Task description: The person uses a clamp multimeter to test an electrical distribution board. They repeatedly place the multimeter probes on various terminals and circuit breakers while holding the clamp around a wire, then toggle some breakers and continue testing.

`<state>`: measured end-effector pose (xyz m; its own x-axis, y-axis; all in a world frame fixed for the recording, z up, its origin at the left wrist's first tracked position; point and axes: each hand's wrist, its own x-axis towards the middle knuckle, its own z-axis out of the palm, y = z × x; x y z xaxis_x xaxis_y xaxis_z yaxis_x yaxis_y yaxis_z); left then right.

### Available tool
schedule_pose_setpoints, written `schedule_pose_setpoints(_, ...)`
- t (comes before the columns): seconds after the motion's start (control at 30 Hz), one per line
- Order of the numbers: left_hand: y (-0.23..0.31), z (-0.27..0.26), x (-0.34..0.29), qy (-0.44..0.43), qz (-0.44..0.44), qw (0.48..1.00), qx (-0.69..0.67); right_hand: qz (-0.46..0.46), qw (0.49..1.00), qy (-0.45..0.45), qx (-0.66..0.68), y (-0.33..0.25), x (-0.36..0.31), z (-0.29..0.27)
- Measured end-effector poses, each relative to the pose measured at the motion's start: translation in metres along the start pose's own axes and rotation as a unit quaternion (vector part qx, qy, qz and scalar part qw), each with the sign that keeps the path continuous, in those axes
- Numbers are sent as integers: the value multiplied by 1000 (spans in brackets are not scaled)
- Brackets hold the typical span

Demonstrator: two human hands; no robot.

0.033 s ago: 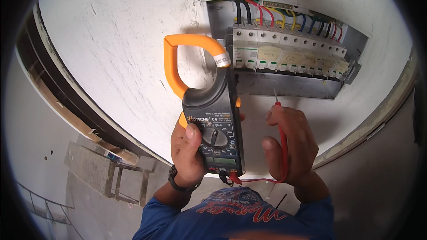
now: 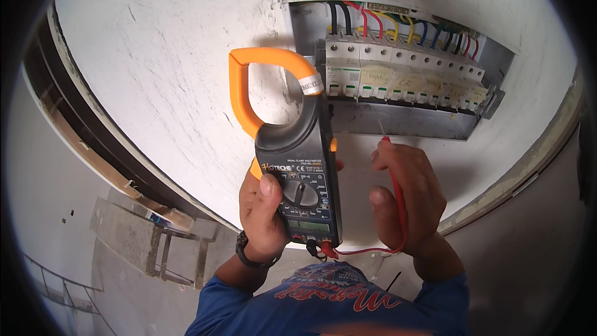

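Note:
My left hand (image 2: pixel 264 211) is closed around a black and orange clamp meter (image 2: pixel 303 149), held upright with its orange jaw (image 2: pixel 270 57) at the top. The meter's dial and small display face me. Red and black plugs (image 2: pixel 320 249) sit in its lower end. From there a red lead runs to my right hand (image 2: pixel 413 193), whose fingers are closed on a red test probe (image 2: pixel 398 193). The probe's thin metal tip points up, apart from the row of circuit breakers (image 2: pixel 404 74) above it. Where the black lead ends is hidden.
The breakers sit in a recessed metal box (image 2: pixel 398 118) in a scuffed white wall (image 2: pixel 155 43). Black, red, yellow and blue wires (image 2: pixel 379 22) enter from above. A worn wooden bench (image 2: pixel 134 242) stands at lower left, near a dark frame edge (image 2: pixel 81 99).
My right hand has shifted slightly, and the probe tip has moved a little up and to the left. My left hand and the clamp meter have stayed in place.

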<state>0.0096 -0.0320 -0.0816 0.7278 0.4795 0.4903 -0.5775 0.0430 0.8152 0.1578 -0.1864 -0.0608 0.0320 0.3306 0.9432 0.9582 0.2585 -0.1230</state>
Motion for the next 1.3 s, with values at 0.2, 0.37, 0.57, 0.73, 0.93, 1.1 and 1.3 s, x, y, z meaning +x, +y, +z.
schedule_pose_setpoints(0.2, -6, 5, 0, 1, 14, 1000, -20, -81, 995, -1, -56, 31, 41, -2)
schedule_pose_setpoints(0.37, -8, 4, 0, 5, 9, 999, -41, -172, 975, 17, -142, 45, 68, 11)
schedule_pose_setpoints(0.57, -8, 4, -2, -16, 7, 996, -85, -180, 970, 29, -162, 51, 81, 20)
schedule_pose_setpoints(0.73, -2, 2, -2, -20, -14, 999, -40, -172, 967, 28, -186, 51, 86, 22)
schedule_pose_setpoints(0.93, 2, 2, -2, -30, -10, 999, -40, -155, 962, -3, -224, 46, 92, 22)
schedule_pose_setpoints(1.1, 2, 0, -6, -33, -26, 997, -66, -185, 960, -2, -212, 48, 97, 22)
schedule_pose_setpoints(1.3, -1, -2, 1, -54, 14, 997, -49, -202, 956, 12, -210, 47, 100, 25)
